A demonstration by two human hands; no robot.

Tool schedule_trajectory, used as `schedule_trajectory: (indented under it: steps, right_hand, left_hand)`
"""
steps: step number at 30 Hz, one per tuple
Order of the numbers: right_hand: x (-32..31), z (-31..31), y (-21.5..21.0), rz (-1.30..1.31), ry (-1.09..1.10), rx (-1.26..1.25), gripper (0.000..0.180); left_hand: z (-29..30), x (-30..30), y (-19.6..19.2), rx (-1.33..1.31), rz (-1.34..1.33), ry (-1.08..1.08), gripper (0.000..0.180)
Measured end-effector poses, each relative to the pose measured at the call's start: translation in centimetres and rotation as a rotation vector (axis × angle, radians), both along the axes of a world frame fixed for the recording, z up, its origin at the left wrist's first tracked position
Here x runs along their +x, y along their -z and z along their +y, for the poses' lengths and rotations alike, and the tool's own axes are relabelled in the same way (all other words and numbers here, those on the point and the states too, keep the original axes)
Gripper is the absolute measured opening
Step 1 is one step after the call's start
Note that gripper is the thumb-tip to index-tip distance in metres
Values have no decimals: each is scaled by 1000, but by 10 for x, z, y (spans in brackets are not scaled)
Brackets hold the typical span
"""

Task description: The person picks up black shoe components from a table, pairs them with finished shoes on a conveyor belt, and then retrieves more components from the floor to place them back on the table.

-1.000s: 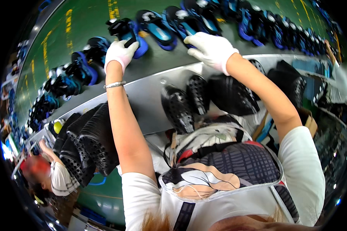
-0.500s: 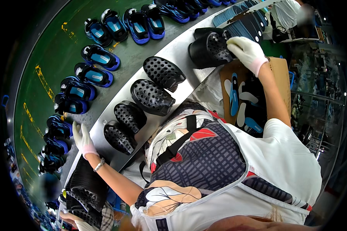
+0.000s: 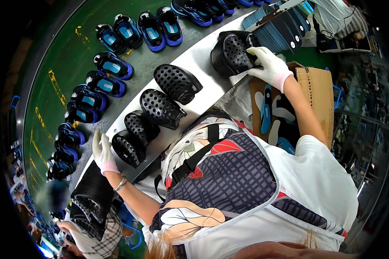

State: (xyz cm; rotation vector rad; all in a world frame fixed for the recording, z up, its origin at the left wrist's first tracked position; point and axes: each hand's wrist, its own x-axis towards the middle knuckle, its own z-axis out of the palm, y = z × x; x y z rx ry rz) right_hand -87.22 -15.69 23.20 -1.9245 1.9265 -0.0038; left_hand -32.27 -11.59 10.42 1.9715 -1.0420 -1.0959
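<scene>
My right hand, in a white glove, is at the near end of a stack of black perforated plastic toe forms, its fingers and thumb about the edge of the end one. On the left, my gloved left hand is raised with its fingers apart and holds nothing. Closest to it is a black toe form on the white bench. Beside that one lies another form, then two larger ones, a form and a further form, all holes up.
Beyond the white bench, blue-black shoes line a green conveyor. Stacked insoles stand at the far right. A cardboard box holds loose insoles. At lower left are more stacked black forms and another person's checked clothing.
My right hand has opened its fingers wider and shifted lower along the stack's edge. My left hand has moved slightly right, nearer the toe forms. The view has shifted a little.
</scene>
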Motion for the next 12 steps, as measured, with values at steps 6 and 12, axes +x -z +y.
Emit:
schedule_trajectory:
  steps: [6, 12]
  right_hand:
    - [-1, -10, -1, 4, -42, 25, 56]
    - [3, -13, -33, 37, -8, 9, 60]
  left_hand:
    - [7, 1, 1, -10, -30, 6, 44]
    - [4, 3, -15, -72, -164, -38, 45]
